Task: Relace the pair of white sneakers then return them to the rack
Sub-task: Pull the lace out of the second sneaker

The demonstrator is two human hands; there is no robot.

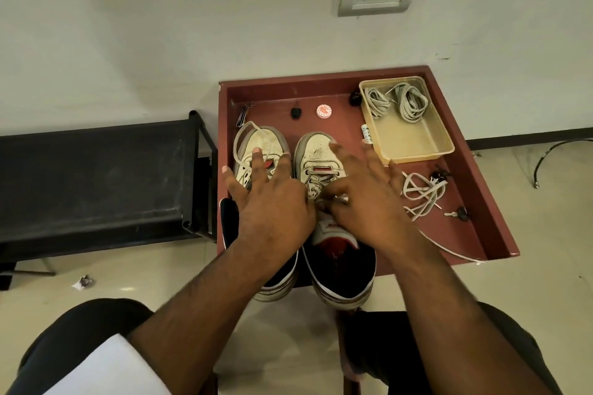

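Two white sneakers stand side by side, toes away from me, on a maroon tray table (475,202). The left sneaker (253,141) has a loose lace looped over its toe. The right sneaker (317,151) is laced partway up. My right hand (369,199) hovers over the right sneaker and pinches its lace (321,181) between thumb and index, its other fingers spread. My left hand (272,199) is above the left sneaker with three fingers splayed; its index and thumb curl down at the same lace. The black rack (96,176) stands left of the tray.
A beige plastic box (417,147) with two coiled laces sits at the tray's back right. In front of it lie a loose white lace (423,192) and a key (459,213). A round cap (324,111) and small black bits lie near the tray's back edge. A wall rises behind it.
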